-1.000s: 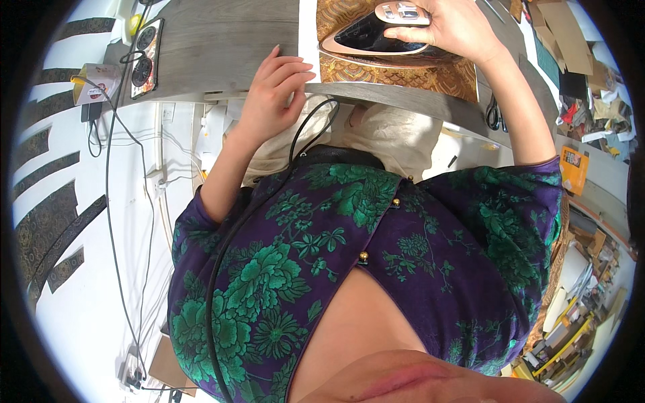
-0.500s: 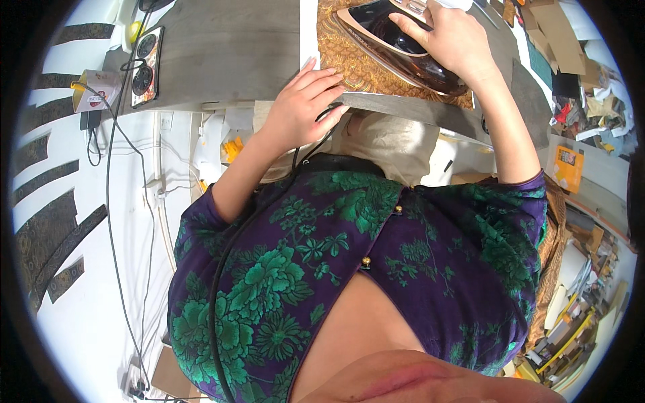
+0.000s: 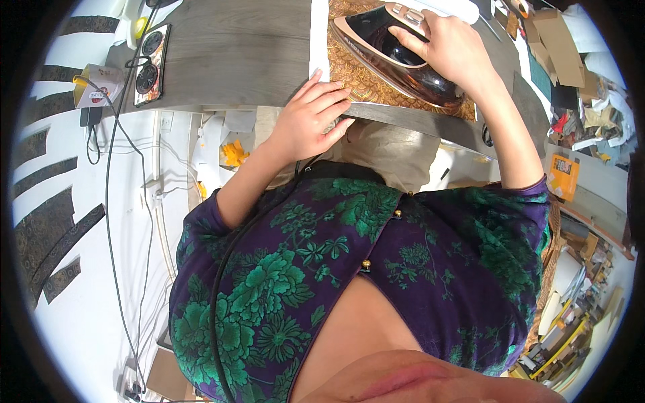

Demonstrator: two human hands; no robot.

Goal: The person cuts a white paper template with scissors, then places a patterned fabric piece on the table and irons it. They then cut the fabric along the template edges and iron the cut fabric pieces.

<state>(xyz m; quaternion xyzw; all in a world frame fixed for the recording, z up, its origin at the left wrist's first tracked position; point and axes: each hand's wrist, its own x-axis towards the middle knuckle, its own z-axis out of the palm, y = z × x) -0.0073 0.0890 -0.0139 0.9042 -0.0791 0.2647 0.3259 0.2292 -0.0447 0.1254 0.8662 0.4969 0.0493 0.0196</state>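
Observation:
A black and copper-coloured clothes iron point(image 3: 376, 33) lies at a slant on a gold-brown patterned cloth point(image 3: 346, 75), its pointed tip toward the far left. My right hand point(image 3: 451, 50) is wrapped round the iron's handle from the right, the thumb stretched along its top. At the table's near edge is my left hand point(image 3: 310, 124), fingers spread and nothing held in them. Its fingertips reach the cloth's near left corner and the white strip point(image 3: 318, 40) along that side. The iron hides much of the cloth.
The grey table point(image 3: 235, 60) carries a power strip point(image 3: 152, 65) with a cord at its far left. A black cable point(image 3: 218, 289) runs down across my top. Cardboard boxes point(image 3: 557, 47) and scraps crowd the right side. Dark cloth pieces point(image 3: 50, 221) hang at left.
The iron has slid a little to the left over the cloth, my right hand moving with it. My left hand stays by the cloth's near left corner. The whole view has shifted slightly.

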